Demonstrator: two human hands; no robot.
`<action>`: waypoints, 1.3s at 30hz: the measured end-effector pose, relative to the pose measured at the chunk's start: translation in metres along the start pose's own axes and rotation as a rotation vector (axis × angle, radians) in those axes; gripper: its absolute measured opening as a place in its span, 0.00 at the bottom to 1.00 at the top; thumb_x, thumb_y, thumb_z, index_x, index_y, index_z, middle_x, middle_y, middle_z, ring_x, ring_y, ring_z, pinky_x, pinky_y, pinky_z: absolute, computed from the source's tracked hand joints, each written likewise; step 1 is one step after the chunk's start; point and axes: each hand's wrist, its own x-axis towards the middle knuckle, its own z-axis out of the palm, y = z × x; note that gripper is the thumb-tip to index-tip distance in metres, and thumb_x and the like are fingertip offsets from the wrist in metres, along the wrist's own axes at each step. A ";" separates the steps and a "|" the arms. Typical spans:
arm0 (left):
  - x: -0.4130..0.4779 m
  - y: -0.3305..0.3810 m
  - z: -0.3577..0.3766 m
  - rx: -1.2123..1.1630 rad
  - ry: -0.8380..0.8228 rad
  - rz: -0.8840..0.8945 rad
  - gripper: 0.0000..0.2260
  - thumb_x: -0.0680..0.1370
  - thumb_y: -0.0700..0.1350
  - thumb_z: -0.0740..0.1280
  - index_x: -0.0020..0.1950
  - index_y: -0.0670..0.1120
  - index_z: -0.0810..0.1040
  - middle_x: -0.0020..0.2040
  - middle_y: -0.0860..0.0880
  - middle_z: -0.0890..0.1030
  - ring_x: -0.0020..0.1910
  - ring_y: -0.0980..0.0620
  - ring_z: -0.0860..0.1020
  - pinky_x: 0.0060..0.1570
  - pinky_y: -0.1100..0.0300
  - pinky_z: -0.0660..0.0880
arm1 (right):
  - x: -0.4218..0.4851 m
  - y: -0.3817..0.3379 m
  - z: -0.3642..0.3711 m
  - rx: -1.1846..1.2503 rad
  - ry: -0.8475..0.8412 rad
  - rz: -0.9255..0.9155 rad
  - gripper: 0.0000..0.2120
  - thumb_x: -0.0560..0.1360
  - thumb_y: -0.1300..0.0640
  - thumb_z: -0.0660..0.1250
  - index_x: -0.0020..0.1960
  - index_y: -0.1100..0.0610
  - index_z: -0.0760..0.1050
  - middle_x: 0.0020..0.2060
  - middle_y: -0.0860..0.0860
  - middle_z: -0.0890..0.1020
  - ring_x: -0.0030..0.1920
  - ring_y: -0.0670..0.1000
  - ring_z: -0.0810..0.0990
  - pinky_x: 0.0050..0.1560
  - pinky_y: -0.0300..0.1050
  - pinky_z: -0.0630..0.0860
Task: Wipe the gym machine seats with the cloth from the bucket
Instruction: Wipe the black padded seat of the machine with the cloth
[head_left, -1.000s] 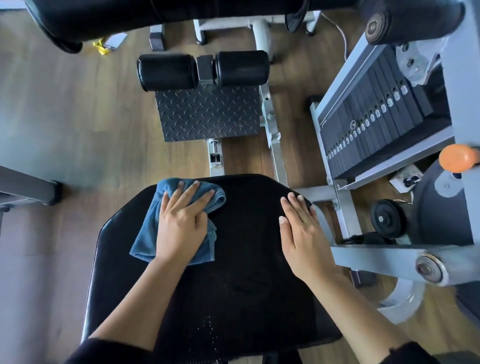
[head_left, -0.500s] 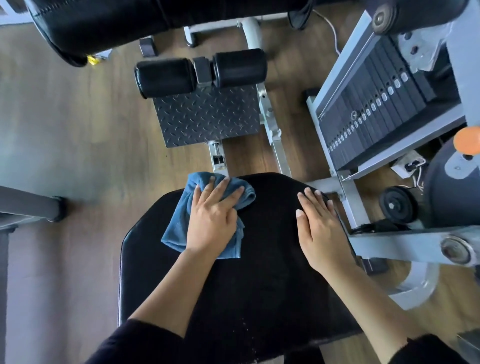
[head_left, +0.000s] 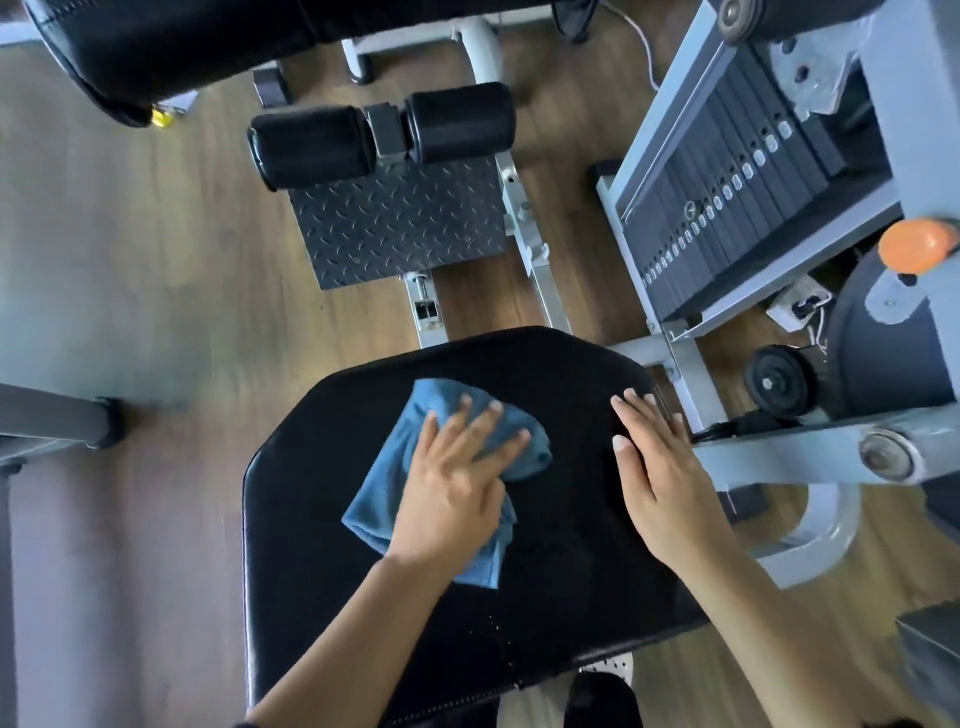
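Note:
A black padded machine seat (head_left: 322, 545) fills the lower middle of the head view. A crumpled blue cloth (head_left: 384, 493) lies on its upper middle part. My left hand (head_left: 457, 483) presses flat on the cloth, fingers straight and spread toward the upper right. My right hand (head_left: 660, 467) rests flat on the seat's right side, fingers straight, fingertips near the right edge. No bucket is in view.
Beyond the seat are a chequered metal footplate (head_left: 400, 228) and two black foam rollers (head_left: 379, 135). A weight stack (head_left: 727, 197) in a grey frame stands to the right, with an orange knob (head_left: 917, 244). Another black pad (head_left: 182, 47) hangs at top. Wooden floor lies left.
My left hand has slid the cloth to the right across the seat, from its left part toward the middle. My right hand stays flat near the right edge.

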 end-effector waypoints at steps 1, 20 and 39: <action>-0.013 0.004 0.000 -0.001 -0.028 0.074 0.22 0.73 0.41 0.57 0.64 0.51 0.78 0.69 0.47 0.72 0.72 0.43 0.65 0.70 0.43 0.59 | -0.004 0.002 -0.002 0.007 -0.012 -0.001 0.27 0.80 0.46 0.46 0.74 0.56 0.63 0.73 0.50 0.64 0.75 0.47 0.57 0.75 0.39 0.46; -0.041 0.041 0.019 0.022 0.048 -0.062 0.21 0.73 0.40 0.56 0.60 0.52 0.80 0.67 0.50 0.74 0.71 0.47 0.66 0.70 0.45 0.61 | -0.030 0.034 -0.043 0.071 -0.126 -0.207 0.25 0.78 0.68 0.58 0.74 0.57 0.61 0.71 0.52 0.68 0.68 0.40 0.58 0.72 0.48 0.60; -0.024 0.128 0.060 0.068 0.049 -0.091 0.17 0.78 0.49 0.60 0.67 0.53 0.75 0.71 0.49 0.70 0.73 0.45 0.63 0.71 0.43 0.57 | -0.028 0.082 -0.048 -0.062 -0.272 -0.364 0.27 0.79 0.47 0.45 0.77 0.54 0.55 0.76 0.48 0.56 0.76 0.46 0.51 0.75 0.42 0.47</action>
